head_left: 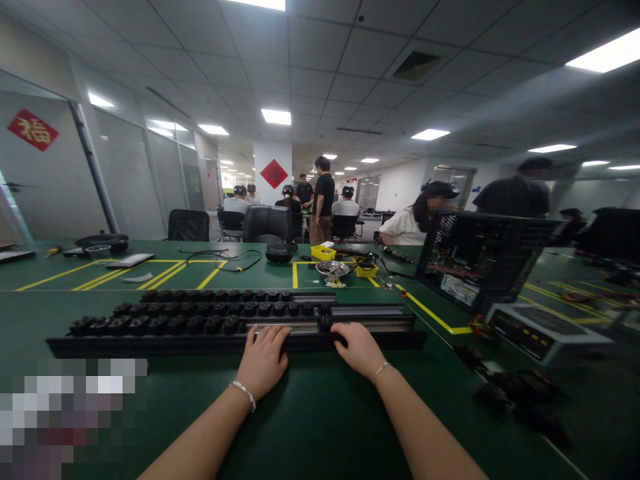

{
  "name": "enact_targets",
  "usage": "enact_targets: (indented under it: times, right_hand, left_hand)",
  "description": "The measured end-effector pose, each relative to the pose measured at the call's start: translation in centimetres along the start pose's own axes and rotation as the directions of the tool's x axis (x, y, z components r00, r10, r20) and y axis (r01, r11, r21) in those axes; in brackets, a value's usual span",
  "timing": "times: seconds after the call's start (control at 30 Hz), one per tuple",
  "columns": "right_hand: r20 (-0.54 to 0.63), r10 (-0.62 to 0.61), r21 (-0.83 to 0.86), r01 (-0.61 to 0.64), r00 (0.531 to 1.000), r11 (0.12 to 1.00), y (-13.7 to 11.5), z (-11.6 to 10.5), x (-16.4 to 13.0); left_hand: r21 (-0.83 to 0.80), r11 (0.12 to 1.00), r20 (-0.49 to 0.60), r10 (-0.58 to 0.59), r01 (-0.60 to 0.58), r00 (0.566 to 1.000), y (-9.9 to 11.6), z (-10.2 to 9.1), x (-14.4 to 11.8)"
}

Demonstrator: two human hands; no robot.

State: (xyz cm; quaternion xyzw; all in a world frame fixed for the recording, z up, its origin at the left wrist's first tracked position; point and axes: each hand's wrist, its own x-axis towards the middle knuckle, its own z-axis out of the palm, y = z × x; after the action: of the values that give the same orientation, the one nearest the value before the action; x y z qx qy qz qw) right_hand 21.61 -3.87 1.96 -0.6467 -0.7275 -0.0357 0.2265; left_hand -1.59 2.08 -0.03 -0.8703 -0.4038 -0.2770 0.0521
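Black rack (pixel 150 345), long and low, lies across the green bench (pixel 320 413), rows of black caps (pixel 165 323) filling its left half. Both hands rest flat on its front rail: left hand (pixel 263 361) open, right hand (pixel 359 348) open.

Both your bare forearms reach forward from the bottom edge, converging slightly. Your left hand (pixel 264 360) lies palm down, fingers extended and held close together, a beaded bracelet at its wrist. Your right hand (pixel 359 348) sits just beside it, also palm down, fingers curled over forward, a thin bracelet on that wrist.
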Motion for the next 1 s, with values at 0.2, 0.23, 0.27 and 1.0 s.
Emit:
enact_targets:
  times: [0.2,0.23,0.27,1.0]
  right_hand:
    - [0.002,-0.006,0.008,0.006,1.000,1.000,0.05,0.05,0.05]
    - [0.004,-0.003,0.007,0.003,1.000,1.000,0.03,0.01,0.04]
    - [0.005,-0.002,0.006,0.002,1.000,1.000,0.00,-0.04,0.03]
    - [-0.021,-0.018,0.022,0.018,1.000,1.000,0.56,0.43,0.08]
  left_hand:
    - [0.009,1.000,-0.008,0.006,-0.006,1.000,-0.06,0.05,0.01]
    - [0.014,1.000,-0.008,0.006,-0.006,1.000,-0.06,0.05,0.01]
    - [0.019,1.000,-0.008,0.005,-0.005,1.000,-0.05,0.04,0.01]
    - [0.020,1.000,-0.004,-0.003,0.003,1.000,0.00,0.03,-0.02]
